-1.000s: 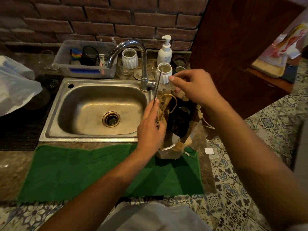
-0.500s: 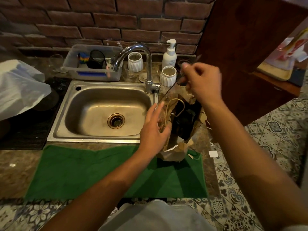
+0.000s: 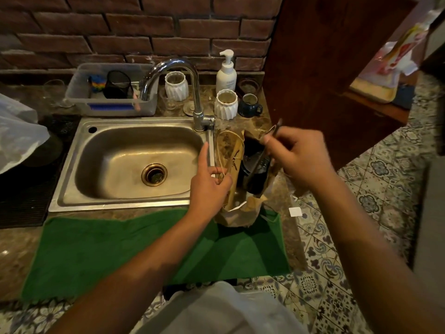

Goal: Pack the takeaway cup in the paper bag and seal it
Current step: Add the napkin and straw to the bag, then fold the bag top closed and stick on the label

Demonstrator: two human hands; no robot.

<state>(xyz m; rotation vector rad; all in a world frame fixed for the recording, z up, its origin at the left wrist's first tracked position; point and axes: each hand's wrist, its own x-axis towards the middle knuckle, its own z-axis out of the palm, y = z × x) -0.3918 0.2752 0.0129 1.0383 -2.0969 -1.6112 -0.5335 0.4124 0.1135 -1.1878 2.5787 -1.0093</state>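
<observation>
Brick wall (image 3: 144, 27) runs across the top, 10 to 1 o'clock. Marble-look counter (image 3: 14, 256) fills the left and centre; patterned tile floor (image 3: 361, 225) shows from 3 to 5 o'clock.

Stainless sink (image 3: 72, 189) sits centre-left, drain at its middle, chrome gooseneck tap (image 3: 192, 75) at its 1 o'clock corner. Green towel (image 3: 108, 249) lies flat on the counter at 6 o'clock of the sink, along the near edge.

Brown paper bag (image 3: 237, 216) stands upright at 3 o'clock of the sink, its base on the towel's far right corner. Mouth open. Black takeaway cup (image 3: 250, 174) is inside the bag, dark lid visible through the opening.

Left hand (image 3: 209, 184) is at the bag's 9 o'clock side, thumb and fingers closed on the bag's twine handle (image 3: 222, 150) and near wall, index finger pointing up toward the tap base.

Right hand (image 3: 303, 157) is over the bag's 3 o'clock rim, fingers pinched together on a thin dark straw (image 3: 258, 162); its top points to 12 o'clock and its lower end slants down toward the cup. Motion blur; I cannot tell whether the tip touches the lid.

Behind the sink, 11 o'clock: grey plastic tub (image 3: 115, 107). At 12 to 1 o'clock: white pump bottle (image 3: 226, 73), two white ribbed cups (image 3: 225, 104), a dark blue mug (image 3: 249, 104).
</observation>
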